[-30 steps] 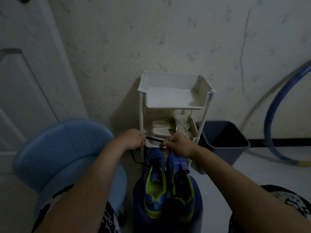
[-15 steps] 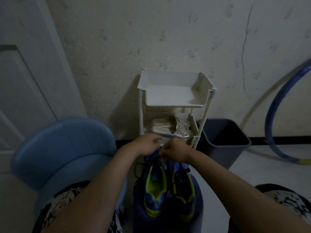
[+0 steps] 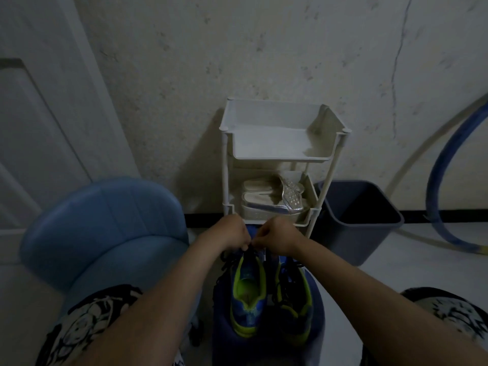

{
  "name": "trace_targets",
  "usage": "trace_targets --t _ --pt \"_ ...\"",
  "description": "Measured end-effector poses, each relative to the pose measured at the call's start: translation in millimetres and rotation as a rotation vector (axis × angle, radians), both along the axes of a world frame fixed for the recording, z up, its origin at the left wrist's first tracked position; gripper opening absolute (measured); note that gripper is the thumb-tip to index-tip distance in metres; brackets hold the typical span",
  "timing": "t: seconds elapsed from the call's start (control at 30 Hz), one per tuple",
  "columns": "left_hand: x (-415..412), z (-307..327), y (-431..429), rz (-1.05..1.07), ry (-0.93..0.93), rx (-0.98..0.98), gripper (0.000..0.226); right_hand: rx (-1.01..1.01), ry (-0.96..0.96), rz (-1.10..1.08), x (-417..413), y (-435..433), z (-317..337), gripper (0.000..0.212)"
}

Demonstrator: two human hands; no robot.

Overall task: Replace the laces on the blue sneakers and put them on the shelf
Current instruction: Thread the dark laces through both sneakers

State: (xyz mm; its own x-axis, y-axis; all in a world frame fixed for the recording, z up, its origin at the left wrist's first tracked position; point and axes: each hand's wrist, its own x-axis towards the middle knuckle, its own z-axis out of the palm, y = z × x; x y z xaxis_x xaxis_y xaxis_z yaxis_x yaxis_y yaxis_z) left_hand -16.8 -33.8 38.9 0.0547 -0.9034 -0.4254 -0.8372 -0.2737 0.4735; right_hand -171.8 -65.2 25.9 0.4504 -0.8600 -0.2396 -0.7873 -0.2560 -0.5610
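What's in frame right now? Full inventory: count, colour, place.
blue sneakers: 2, blue with yellow-green lining, side by side on the stool
black lace: 1, black, at the left-hand sneaker's front
stool: 1, dark blue, under the sneakers
shelf: 1, white, against the wall
sandals: count unclear, pale and silver, shelf's middle tier
bin: 1, dark grey, right of the shelf
chair: 1, light blue, left
hoop: 1, blue, far right
door: 1, white, left
left hand: 1, pinches the lace
right hand: 1, pinches the lace
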Motion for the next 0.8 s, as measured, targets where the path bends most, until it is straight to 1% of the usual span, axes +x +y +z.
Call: trace_targets --t 0.07,0.13,0.2,0.23,0.3,0.4,0.43,0.5,0.53,0.67,0.73,0.8 --pt "3 -5 1 0.034 -0.012 -0.023 0.013 0.036 0.066 0.021 0 0 -6 0.017" --pt "5 -12 2 0.024 -0.024 -0.048 0.015 0.051 0.175 0.022 -1 2 -13 0.032" --pt "6 -17 6 0.005 -0.039 -0.083 0.017 0.078 0.225 -0.003 -2 5 -20 0.045" --pt "6 -19 8 0.004 -0.038 -0.1 0.018 0.096 0.228 -0.01 -2 6 -22 0.045" --pt "5 -26 10 -0.001 0.003 -0.114 0.017 0.118 0.23 -0.013 0 6 -24 0.038" --pt "2 -35 15 -0.034 0.064 -0.139 0.017 0.126 0.235 -0.041 1 6 -25 0.019" --pt "1 -37 17 -0.048 0.061 -0.15 0.017 0.135 0.234 -0.052 0 5 -25 0.02" --pt "-2 -41 18 -0.065 0.053 -0.157 0.016 0.156 0.247 -0.064 -1 2 -26 0.032" --pt "-3 -42 18 -0.07 0.05 -0.163 0.016 0.165 0.253 -0.07 -2 0 -27 0.031" --pt "-7 -49 18 -0.059 0.041 -0.184 0.018 0.258 0.23 -0.142 -6 -5 -37 0.015" --pt "-10 -53 18 -0.062 0.042 -0.198 0.019 0.301 0.189 -0.179 -7 -4 -38 0.014" --pt "-13 -56 19 -0.061 0.041 -0.212 0.019 0.309 0.171 -0.197 -8 -3 -39 0.018"
